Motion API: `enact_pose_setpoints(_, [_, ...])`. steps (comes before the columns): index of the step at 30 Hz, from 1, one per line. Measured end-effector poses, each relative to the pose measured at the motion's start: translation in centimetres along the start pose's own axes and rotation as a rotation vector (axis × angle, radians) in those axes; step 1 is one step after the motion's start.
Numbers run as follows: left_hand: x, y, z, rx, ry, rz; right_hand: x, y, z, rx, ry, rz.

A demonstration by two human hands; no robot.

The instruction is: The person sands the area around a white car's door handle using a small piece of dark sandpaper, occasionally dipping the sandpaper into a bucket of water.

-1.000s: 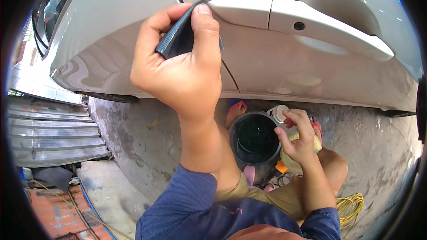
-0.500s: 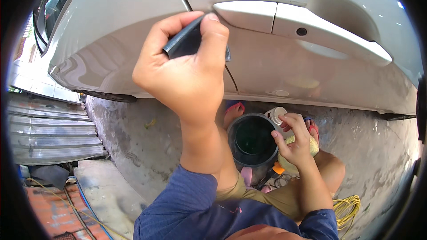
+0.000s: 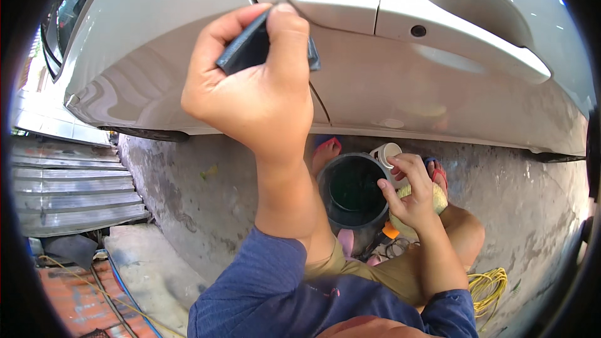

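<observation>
My left hand (image 3: 256, 103) is raised to a light silver car door (image 3: 375, 75), just left of the door handle (image 3: 466, 34). Between thumb and fingers it grips a folded dark grey sheet that looks like sandpaper (image 3: 250, 50), held against or very close to the panel; the contact is hidden behind the hand. Lower down, my right hand (image 3: 414, 197) hovers beside the rim of a dark bucket (image 3: 323, 191) with greenish liquid inside. Its fingers are loosely bent and apart, with nothing seen in them. Partly behind that hand shows a pale yellow textured thing (image 3: 441, 199).
A white tub (image 3: 389, 150) stands behind the bucket, between my feet. Near the bucket lie an orange-tipped tool (image 3: 390, 230) and a pink object (image 3: 346, 241). A yellow coiled cord (image 3: 488, 291) rests at lower right; corrugated metal sheets (image 3: 69, 181) lie to the left.
The car and handle sit slightly higher and further left in the view. My left hand, still gripping the sandpaper, has shifted much the same way. The right hand has barely moved.
</observation>
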State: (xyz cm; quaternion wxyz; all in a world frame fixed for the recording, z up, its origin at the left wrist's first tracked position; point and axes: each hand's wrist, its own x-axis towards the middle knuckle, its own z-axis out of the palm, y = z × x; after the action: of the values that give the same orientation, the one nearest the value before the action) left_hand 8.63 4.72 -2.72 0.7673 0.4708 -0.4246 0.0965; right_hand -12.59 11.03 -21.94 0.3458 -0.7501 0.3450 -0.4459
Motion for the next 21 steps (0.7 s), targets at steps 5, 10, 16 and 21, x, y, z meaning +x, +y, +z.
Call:
enact_pose_setpoints(5, [0.29, 0.13, 0.35, -0.010, 0.017, -0.007, -0.20, -0.09, 0.13, -0.011, -0.020, 0.025])
enact_pose_setpoints(10, [-0.13, -0.03, 0.28, -0.013, 0.011, 0.017, -0.43, -0.19, 0.07, -0.010, -0.028, 0.030])
enact_pose_setpoints(16, [0.47, -0.21, 0.23, 0.037, 0.001, 0.106, -0.14, -0.13, -0.05, -0.016, -0.017, 0.009])
enact_pose_setpoints(21, [0.58, 0.05, 0.12, 0.007, -0.035, 0.109, -0.22, -0.10, 0.02, -0.006, -0.026, 0.013])
